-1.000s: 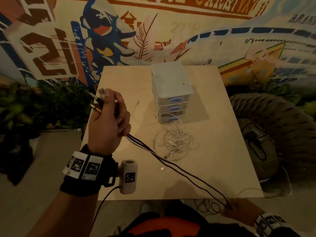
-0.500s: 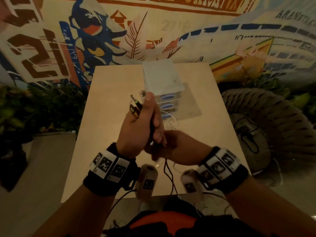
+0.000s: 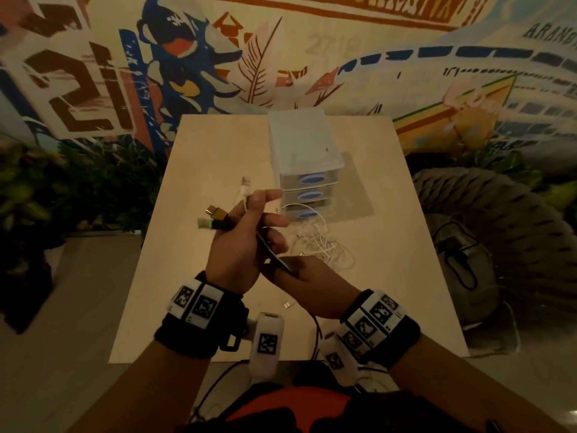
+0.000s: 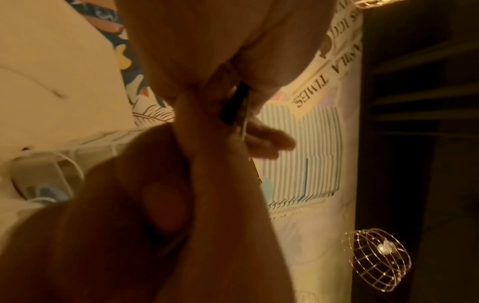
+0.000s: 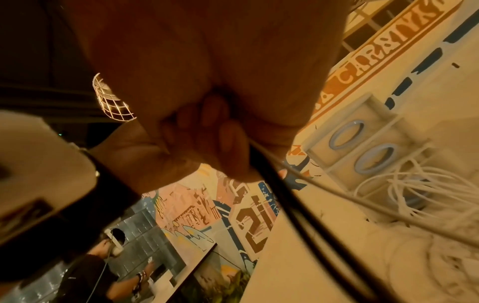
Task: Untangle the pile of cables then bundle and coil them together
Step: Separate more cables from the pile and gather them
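The person stands at the near edge of the tabletop (image 3: 199,170) with both hands raised over its near half. The left hand (image 3: 240,248) is curled round a gathered bunch of cable ends, so the plugs stick out together past the thumb side: a gold plug (image 3: 215,212), a plug with a green ring (image 3: 207,225) and a white plug (image 3: 246,185) standing above them. Keeping the ends level like this looks meant to give the bundle one common start before any coiling. The right hand (image 3: 307,285) sits just below and touching the left, its fingers closed on the dark cables (image 3: 274,259) that run down out of the left fist; in the right wrist view those dark cables (image 5: 282,196) leave the curled fingers and drop toward the person, over the near edge. That lower grip seems to keep the strands side by side. The rest of the work, a loose white cable pile (image 3: 318,242), lies in the middle of the tabletop, touching the front of the small drawer unit (image 3: 304,145) that stands toward the far edge. A single small plug (image 3: 286,305) lies alone near the near edge. The left half of the tabletop offers open room for winding, whereas the pile and drawers crowd the right of centre.
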`<action>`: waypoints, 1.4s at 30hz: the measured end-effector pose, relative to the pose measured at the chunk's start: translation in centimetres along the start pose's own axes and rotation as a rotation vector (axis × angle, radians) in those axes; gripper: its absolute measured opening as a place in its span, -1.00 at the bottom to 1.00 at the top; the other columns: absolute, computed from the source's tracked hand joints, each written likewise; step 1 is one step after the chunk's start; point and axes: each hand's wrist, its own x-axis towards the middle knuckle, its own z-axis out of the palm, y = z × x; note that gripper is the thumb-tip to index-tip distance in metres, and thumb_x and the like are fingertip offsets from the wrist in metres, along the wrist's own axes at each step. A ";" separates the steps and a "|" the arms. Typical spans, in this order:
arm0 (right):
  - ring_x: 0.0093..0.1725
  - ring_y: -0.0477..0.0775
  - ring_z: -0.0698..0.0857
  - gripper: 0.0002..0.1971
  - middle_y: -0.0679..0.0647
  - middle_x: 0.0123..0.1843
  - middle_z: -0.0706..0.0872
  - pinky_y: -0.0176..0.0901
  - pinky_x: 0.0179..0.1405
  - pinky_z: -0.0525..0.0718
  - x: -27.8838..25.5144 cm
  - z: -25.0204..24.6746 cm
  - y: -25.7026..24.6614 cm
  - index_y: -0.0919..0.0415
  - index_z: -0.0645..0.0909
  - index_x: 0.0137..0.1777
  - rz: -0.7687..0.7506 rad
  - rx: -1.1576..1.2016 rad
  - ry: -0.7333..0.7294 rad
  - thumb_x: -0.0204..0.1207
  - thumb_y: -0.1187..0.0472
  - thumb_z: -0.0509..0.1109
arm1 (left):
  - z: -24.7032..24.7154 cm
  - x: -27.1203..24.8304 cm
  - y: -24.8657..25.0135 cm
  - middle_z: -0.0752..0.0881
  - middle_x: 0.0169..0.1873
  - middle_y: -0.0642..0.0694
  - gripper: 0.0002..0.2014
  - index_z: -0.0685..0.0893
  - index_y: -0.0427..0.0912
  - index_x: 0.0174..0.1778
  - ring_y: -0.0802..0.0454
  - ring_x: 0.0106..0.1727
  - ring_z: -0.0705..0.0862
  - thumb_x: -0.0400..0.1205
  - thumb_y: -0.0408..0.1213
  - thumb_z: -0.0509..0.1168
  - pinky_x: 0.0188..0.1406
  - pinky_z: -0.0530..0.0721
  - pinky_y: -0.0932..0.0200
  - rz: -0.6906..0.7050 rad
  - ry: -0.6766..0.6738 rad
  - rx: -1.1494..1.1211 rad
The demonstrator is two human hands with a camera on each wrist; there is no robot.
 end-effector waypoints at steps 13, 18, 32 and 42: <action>0.02 -0.12 0.73 -0.47 -0.15 -0.04 0.80 -0.14 0.10 0.64 -2.7 0.8 12.5 -0.09 0.79 -0.01 0.380 -0.126 -0.457 0.38 -0.52 0.39 | -2.4 1.3 1.8 0.07 -0.53 -0.01 -0.53 0.25 -0.06 -0.41 0.07 -0.56 -0.03 0.80 0.06 0.08 -0.64 -0.05 0.21 -0.129 -0.085 -0.052; -0.13 -0.07 0.82 -0.69 -0.05 -0.05 0.83 0.04 0.02 0.82 0.9 -0.6 14.4 -0.06 0.76 0.17 0.324 0.053 0.079 0.56 -0.19 0.47 | -2.9 1.3 0.9 0.11 -0.54 0.00 -0.54 0.27 -0.05 -0.40 0.10 -0.59 0.02 0.81 0.06 0.07 -0.65 -0.01 0.27 -0.160 -0.034 0.014; 0.36 0.03 0.72 -0.10 -0.10 0.41 0.70 0.02 0.30 0.64 3.3 -3.1 19.7 -0.19 0.35 0.58 0.444 0.637 -0.217 0.20 -0.24 0.57 | -5.4 0.8 -0.5 0.12 -0.54 -0.04 -0.55 0.37 -0.09 -0.42 0.13 -0.63 0.07 0.75 0.06 0.14 -0.65 0.08 0.38 -0.229 0.051 0.142; 0.18 0.11 0.72 -0.70 -0.02 0.12 0.77 -0.01 0.20 0.68 5.9 -1.6 19.3 -0.17 0.71 0.18 0.456 -0.362 0.141 0.49 -0.18 0.49 | -4.7 0.4 -0.4 0.10 -0.50 -0.08 -0.57 0.39 -0.10 -0.39 0.08 -0.58 0.03 0.76 0.04 0.15 -0.65 0.12 0.37 -0.258 -0.011 0.235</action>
